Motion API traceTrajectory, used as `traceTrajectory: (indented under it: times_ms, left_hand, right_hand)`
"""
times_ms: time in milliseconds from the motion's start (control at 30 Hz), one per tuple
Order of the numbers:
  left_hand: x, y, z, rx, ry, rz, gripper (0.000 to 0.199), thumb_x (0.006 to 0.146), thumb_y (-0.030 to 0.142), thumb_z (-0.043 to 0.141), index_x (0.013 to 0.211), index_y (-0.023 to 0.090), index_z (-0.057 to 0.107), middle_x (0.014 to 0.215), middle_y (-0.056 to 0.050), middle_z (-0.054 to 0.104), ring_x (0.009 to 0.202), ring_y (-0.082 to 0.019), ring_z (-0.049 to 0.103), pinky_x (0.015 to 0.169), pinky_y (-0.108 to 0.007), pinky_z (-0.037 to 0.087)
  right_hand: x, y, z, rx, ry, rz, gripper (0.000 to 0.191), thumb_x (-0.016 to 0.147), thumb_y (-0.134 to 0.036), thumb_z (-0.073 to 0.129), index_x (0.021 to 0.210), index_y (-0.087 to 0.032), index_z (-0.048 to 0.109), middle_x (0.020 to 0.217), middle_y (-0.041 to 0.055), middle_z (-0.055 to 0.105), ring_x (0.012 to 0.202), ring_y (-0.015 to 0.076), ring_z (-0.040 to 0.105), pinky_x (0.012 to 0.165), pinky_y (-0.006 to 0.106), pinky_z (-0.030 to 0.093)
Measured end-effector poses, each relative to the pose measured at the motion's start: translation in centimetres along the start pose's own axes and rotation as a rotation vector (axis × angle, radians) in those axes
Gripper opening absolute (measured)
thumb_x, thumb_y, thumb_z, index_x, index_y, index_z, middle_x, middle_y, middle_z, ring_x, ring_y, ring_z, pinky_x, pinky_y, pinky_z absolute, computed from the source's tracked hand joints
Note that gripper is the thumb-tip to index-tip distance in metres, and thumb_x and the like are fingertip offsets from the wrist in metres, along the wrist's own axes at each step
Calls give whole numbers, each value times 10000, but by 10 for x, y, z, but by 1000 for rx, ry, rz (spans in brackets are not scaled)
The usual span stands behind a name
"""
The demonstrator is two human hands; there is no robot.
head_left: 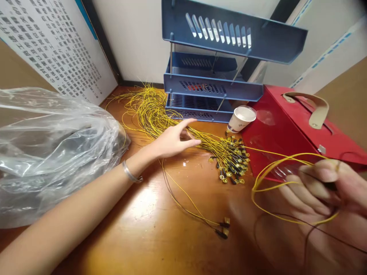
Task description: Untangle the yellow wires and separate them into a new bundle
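Observation:
A long bundle of thin yellow wires (pixel 151 110) lies across the wooden table, its black-sleeved ends with small terminals (pixel 233 160) gathered on the right. My left hand (pixel 174 139) rests over the middle of the bundle, thumb and fingers apart, with a silver bracelet at the wrist. My right hand (pixel 315 191), partly blurred at the right edge, is closed on looped yellow and dark wires (pixel 266 168). One yellow strand runs from that loop towards the bundle's ends. Below the bundle, a separate yellow and dark wire pair (pixel 186 196) ends in two black-sleeved tips.
Clear plastic bag (pixel 63 152) at left, holding something dark. Behind the bundle stands a blue tiered tray rack (pixel 195 84). A paper cup (pixel 242 119) sits beside a red box (pixel 286 126) with a beige handle. A printed board (pixel 54 42) leans at the back left.

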State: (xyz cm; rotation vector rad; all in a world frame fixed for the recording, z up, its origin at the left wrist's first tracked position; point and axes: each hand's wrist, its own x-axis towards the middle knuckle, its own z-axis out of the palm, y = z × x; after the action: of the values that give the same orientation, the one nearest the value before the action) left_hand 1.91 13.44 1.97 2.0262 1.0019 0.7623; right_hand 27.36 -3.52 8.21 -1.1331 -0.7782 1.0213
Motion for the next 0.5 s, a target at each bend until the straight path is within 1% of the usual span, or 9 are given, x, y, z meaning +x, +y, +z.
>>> traceTrajectory:
  times_ms: [67,167,233,300,333,367,400,433,500]
  left_hand:
    - [-13,-2,-6,-7,-77,-2,767,906,423,696,1558,183,371,1150,-99,753,1043,-232,711,951,-341,508]
    - [-40,6,-14,250,-53,-43,742,931,414,656,1578,215,352,1204,-107,738,1060,-260,710,953,-374,505]
    - [-59,18,-14,434,6,-62,643,948,412,621,1535,226,435,1164,-102,749,1028,-280,711,915,-400,505]
    - [-73,33,-9,470,77,-89,461,957,392,592,1380,211,598,1033,-79,769,926,-262,714,833,-375,503]
    - [-78,39,-4,406,89,-119,349,963,386,577,1238,196,680,946,-63,768,854,-237,706,786,-347,494]
    - [-81,45,1,287,70,-159,287,972,386,558,1079,179,725,876,-53,758,785,-207,688,744,-320,482]
    - [-83,49,8,126,24,-206,304,984,395,534,951,167,733,838,-47,748,731,-178,664,713,-297,472]
    - [-82,52,15,-52,-44,-255,365,998,417,504,877,158,731,806,-45,736,685,-153,635,686,-276,461]
    - [-79,57,28,-374,-189,-338,500,1024,495,427,890,144,757,747,-53,710,611,-123,566,618,-246,428]
  right_hand:
    - [-5,3,4,15,4,27,234,809,-359,759,718,-215,598,539,-66,225,431,91,184,372,258,179]
    - [-11,8,3,-110,-8,53,213,847,-355,705,714,-198,649,545,-30,323,452,105,271,391,265,252]
    - [-15,11,2,-237,3,69,260,833,-418,735,699,-207,664,554,-7,393,487,121,335,416,267,293]
    - [-20,13,3,-326,9,119,324,797,-508,774,689,-221,669,573,1,442,532,132,368,453,262,320]
    - [-24,13,5,-355,4,158,350,779,-544,787,688,-227,668,584,1,457,552,136,374,471,259,327]
    - [-28,13,6,-379,-7,198,371,766,-569,797,687,-232,663,596,0,469,569,139,382,488,257,336]
    - [-32,13,8,-406,-28,229,389,761,-588,798,684,-234,657,610,0,483,584,142,392,504,255,346]
    - [-36,14,9,-439,-61,241,410,767,-606,789,672,-233,648,618,1,493,593,145,404,517,255,358]
    - [-45,14,10,-534,-152,236,437,811,-630,738,656,-235,636,627,6,507,605,154,435,531,256,382]
